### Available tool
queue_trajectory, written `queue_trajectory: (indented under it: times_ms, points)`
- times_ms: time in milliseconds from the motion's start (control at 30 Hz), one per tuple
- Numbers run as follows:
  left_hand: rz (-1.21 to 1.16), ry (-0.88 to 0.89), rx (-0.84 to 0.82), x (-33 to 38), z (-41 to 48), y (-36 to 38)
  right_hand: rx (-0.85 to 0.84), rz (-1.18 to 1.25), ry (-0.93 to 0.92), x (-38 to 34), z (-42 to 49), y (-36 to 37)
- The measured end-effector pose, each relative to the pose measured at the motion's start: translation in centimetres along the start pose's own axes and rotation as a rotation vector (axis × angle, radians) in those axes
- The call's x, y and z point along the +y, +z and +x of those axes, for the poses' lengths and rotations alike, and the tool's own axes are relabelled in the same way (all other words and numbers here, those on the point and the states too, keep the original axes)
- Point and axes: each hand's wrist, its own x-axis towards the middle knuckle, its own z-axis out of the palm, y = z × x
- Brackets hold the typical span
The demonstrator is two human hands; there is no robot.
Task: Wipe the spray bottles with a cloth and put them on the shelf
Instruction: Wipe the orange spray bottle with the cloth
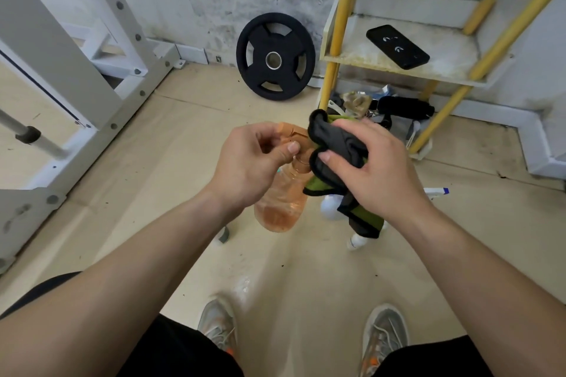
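Note:
An orange translucent spray bottle (280, 205) hangs in mid-air at the centre of the head view, and my left hand (248, 162) grips it by its orange spray head. My right hand (376, 168) holds a bunched grey-and-green cloth (337, 144) and presses it against the bottle's neck. A white spray bottle (332, 206) lies on the floor behind the cloth, mostly hidden. The yellow-framed shelf (367, 63) stands at the upper right.
A black phone (397, 46) lies on the shelf board. Dark clutter (398, 109) sits under the shelf. A black weight plate (275, 60) leans against the wall. A white rack frame (76, 70) fills the left. My two shoes (219, 327) are at the bottom.

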Motion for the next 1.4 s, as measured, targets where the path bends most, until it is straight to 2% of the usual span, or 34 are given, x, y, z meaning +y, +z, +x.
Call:
queue_trajectory:
  times_ms: [100,167,300,433,533,600,733,800,900,1033,1233,1333,1400]
  points:
    - [-0.037,0.002,-0.013,0.2,0.2,0.1,0.151,0.087,0.128,-0.3,0.3,-0.2]
    - [-0.045,0.009,-0.024,0.6,0.0,0.5,0.197,0.135,0.109,-1.0,0.4,-0.4]
    - [-0.012,0.041,0.011,0.5,-0.1,1.7,0.062,-0.018,-0.138,-2.2,0.6,-0.3]
    - [-0.001,0.041,0.022,0.2,0.3,1.7,-0.022,0.005,-0.129,-0.7,1.7,-1.1]
    - [0.020,0.046,0.066,0.3,0.5,1.2,-0.047,0.033,-0.049,0.9,2.1,-0.9]
    - [0.028,0.054,0.083,0.6,0.8,0.6,-0.031,0.187,0.083,1.6,2.1,-0.5]
    - [-0.021,0.057,0.118,1.5,1.4,-0.2,0.047,0.766,0.416,1.9,2.7,-0.8]
    - [-0.095,0.055,0.129,2.2,1.8,-0.6,0.056,1.018,0.525,1.4,3.0,-1.0]
    - [-0.213,0.031,0.222,3.4,3.0,-1.5,0.094,1.153,0.613,1.0,3.2,-1.2]
    - [-0.405,-0.057,0.338,4.3,4.4,-2.5,0.167,1.200,0.656,1.0,3.0,-1.6]
    - [-0.420,-0.103,0.404,4.4,5.1,-3.3,0.138,1.259,0.597,1.3,2.7,-2.4]
    - [-0.379,-0.130,0.409,3.8,5.2,-3.0,0.225,1.088,0.471,1.7,3.0,-2.0]
    - [-0.380,-0.159,0.390,3.4,5.2,-2.5,0.266,0.784,0.295,1.1,2.9,-1.0]
